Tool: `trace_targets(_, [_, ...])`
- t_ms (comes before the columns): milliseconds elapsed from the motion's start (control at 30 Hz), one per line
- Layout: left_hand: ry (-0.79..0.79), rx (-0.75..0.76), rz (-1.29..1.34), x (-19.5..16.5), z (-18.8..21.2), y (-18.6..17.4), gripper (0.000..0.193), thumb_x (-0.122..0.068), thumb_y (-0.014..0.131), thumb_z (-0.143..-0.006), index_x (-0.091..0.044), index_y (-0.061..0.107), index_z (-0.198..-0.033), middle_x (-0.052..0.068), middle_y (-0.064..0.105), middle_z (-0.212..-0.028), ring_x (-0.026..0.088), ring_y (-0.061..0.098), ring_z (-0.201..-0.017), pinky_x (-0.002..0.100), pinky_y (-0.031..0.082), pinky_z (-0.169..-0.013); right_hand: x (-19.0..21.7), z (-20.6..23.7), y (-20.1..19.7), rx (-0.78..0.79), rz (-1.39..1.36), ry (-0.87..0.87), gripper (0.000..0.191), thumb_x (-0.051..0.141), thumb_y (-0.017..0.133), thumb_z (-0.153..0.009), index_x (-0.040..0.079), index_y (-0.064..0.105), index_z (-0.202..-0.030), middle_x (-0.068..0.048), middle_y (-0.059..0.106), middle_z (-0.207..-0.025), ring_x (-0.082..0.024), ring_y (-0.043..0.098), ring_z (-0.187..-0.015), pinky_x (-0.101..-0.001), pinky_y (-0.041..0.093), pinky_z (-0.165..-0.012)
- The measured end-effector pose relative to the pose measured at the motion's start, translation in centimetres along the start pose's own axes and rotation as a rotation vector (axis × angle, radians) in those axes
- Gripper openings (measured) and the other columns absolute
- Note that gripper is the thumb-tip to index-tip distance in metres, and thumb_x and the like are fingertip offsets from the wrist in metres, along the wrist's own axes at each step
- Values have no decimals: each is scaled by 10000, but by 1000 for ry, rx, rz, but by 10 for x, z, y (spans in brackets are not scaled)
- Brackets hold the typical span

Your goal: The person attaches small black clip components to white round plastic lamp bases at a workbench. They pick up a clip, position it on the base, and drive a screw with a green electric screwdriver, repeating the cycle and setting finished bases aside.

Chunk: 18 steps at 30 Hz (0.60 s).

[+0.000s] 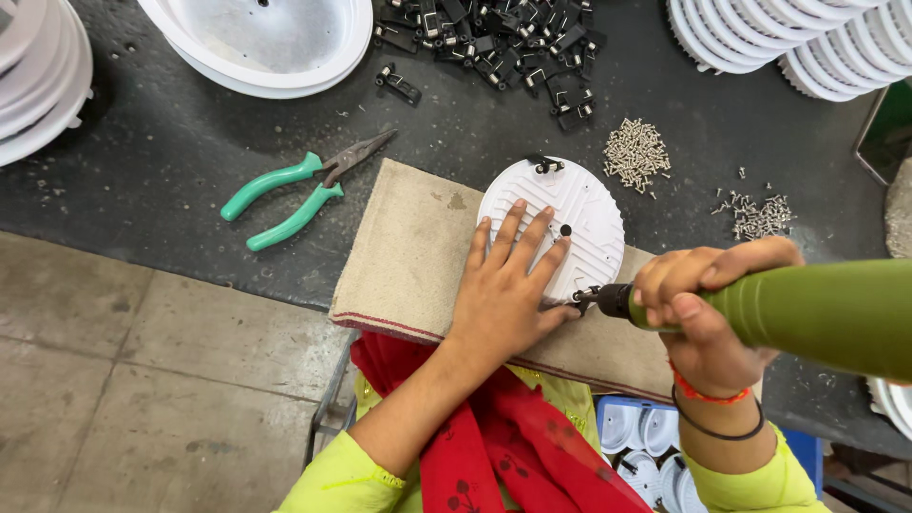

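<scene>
A round white ribbed plastic disc (579, 204) lies on a folded beige cloth (408, 252) at the table's near edge. My left hand (508, 280) presses flat on the disc, fingers spread. My right hand (708, 313) grips a green electric screwdriver (817, 313), its black tip (594, 298) touching the disc's near rim beside my left thumb. A small black clip (545, 165) sits on the disc's far rim.
Green-handled pliers (294, 190) lie left of the cloth. A heap of black clips (503, 43) and two piles of small screws (636, 152) lie farther back. White housings are stacked at the left (38, 76), top (266, 43) and right (788, 38). A blue crate (646, 437) with white parts stands below the table.
</scene>
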<state>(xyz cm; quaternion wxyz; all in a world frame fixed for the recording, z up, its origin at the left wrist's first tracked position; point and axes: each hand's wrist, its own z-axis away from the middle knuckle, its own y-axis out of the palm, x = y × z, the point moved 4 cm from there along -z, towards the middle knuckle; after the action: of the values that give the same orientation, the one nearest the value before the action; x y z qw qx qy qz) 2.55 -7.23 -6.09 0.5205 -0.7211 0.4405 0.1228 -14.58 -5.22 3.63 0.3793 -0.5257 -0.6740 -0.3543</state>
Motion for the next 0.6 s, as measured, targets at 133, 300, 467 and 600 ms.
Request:
trace_targets(133, [1,-5,-13,-12,16,5,816,-483,871,-640,-76,663,-1315,169,483,-1510,402,337,-1482,633,254,-1198,4,11,-1,25,-84,31,256,-75,616,-960,47,442,-1105,-112,559,-691,-183,551,-594,-357,522,-665])
trace_targets(300, [100,47,112,-66,39,20,786,-397,856,-804,-22,572,-1434,168,549,-1456,360,453,-1444,541,342,-1243,32,22,-15,24,-123,34,223,-21,627,-975,40,446,-1090,-135,552,-716,-206,551,-614,-370,529,-681])
trace_targets(467, [200,64,142,-122,78,3,832,-286,845,-715,-13,532,-1436,157,623,-1275,373,554,-1238,485,421,-1125,96,30,-52,-97,-89,-52,235,92,678,-1008,36,458,-1071,-139,541,-737,-230,563,-624,-391,542,-703])
trace_targets(600, [476,45,-90,-155,116,-16,680,-250,815,-744,-79,618,-1371,98,638,-1234,312,595,-1155,476,443,-1104,146,30,-91,-183,-26,-103,243,100,677,-1029,25,455,-1091,-154,531,-765,-238,529,-621,-377,501,-683])
